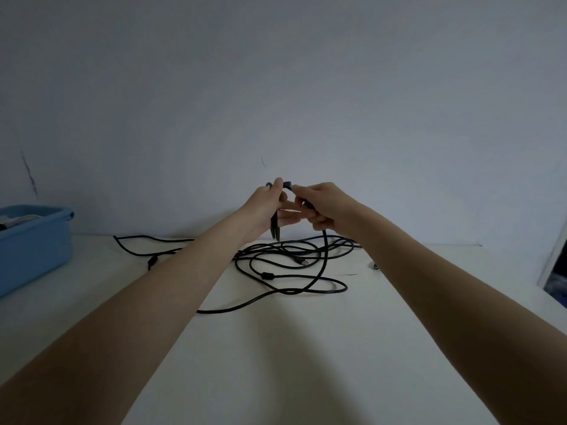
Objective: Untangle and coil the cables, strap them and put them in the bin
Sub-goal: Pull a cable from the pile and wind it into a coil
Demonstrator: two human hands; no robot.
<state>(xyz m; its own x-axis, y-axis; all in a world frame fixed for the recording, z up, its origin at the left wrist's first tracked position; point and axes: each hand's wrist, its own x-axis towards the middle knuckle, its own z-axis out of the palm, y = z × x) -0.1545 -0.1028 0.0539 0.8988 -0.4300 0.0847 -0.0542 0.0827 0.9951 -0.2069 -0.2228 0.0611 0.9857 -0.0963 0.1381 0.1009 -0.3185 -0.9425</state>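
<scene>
Both hands were raised above the table's (276, 348) far edge. The left hand (264, 210) gripped a short folded bundle (275, 230) hanging straight down. The right hand (325, 207) pinched the cable (322, 265), which ran down into the tangle below, nearer to that hand.

There are two hands, the left hand (266, 207) and the right hand (322, 207), and both hold bits of black cable up in the air. There is one blue bin (32, 240) at the left side of the one white table (276, 363). The black cables (285, 265) lie in one tangled pile on the table, and I cannot tell how many cables are in it because they loop over each other.
</scene>
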